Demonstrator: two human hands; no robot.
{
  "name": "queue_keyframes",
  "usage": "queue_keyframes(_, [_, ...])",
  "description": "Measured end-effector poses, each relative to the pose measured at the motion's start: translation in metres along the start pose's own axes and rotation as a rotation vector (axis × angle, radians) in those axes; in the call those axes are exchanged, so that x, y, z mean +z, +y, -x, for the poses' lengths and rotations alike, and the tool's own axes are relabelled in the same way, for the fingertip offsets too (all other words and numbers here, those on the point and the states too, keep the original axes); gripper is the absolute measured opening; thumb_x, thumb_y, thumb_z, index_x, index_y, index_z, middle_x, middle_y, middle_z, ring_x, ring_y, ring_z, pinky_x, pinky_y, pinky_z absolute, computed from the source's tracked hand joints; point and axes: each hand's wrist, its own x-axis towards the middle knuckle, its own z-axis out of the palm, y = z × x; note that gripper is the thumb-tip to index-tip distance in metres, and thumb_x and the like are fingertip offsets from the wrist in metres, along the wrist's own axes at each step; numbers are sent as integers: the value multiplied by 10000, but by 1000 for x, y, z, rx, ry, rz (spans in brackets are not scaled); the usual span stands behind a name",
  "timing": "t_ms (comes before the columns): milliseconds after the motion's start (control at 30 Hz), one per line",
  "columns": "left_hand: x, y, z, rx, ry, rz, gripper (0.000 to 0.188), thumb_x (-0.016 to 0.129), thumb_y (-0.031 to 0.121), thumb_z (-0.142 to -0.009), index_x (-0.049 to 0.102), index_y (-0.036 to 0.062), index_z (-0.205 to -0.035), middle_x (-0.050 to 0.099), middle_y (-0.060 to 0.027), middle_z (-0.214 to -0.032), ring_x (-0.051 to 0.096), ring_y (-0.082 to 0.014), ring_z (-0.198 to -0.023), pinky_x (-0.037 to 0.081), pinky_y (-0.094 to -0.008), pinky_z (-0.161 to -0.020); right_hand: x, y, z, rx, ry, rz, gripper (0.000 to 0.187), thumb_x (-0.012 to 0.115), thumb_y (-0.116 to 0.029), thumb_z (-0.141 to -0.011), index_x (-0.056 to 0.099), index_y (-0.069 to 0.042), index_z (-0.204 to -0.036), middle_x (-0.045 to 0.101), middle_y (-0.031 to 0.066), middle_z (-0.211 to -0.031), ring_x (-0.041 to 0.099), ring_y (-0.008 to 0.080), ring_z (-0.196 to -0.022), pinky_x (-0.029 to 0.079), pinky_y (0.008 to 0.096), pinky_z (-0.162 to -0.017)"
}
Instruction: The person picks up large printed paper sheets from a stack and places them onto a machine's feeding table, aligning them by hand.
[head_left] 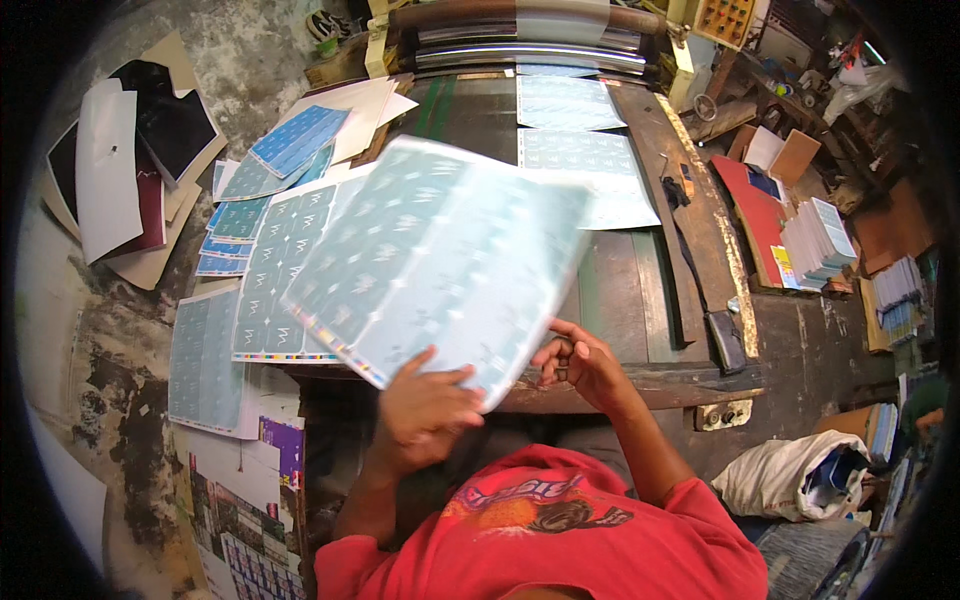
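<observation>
A large printed sheet (450,240), pale green with a bluish-white band and a color strip along its near-left edge, is tilted above the table and blurred by motion. My left hand (430,408) grips its near edge, fingers lying across the top face. Just off the sheet's right edge, my right hand (588,368) has its fingers loosely bent and apart, with nothing visible in them. Beneath and to the left lies a stack of similar printed sheets (285,270). Two more printed sheets (585,165) lie in a row on the machine bed, leading toward the rollers.
Metal rollers (530,57) span the far end of the wooden bed (640,290). A dark strap with a black block (725,340) hangs along the right rail. Dark and white sheets (110,170) lie at far left. Paper stacks (818,245) and a white sack (790,475) stand at right.
</observation>
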Motion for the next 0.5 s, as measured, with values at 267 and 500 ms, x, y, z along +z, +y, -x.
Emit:
queue_keyframes(267, [-12,-13,-26,-211,-150,-501,893,707,636,-722,479,99,-1398,397,-163,-1497,286,-371,-1428,177,-579,-1143,-55,38,17,194,456,-101,371,597,-325,-942,515,-13,-1127,593,88,-785,524,164,-571,521,385,-647])
queue_keyframes(500, [-25,-48,2,-393,-219,-545,833,633,565,-839,393,62,-1458,324,-148,-1547,237,-348,-1454,142,-506,-1177,-100,82,16,278,632,-199,383,546,-449,-969,519,-106,-1137,608,85,-760,468,120,-537,534,410,-714])
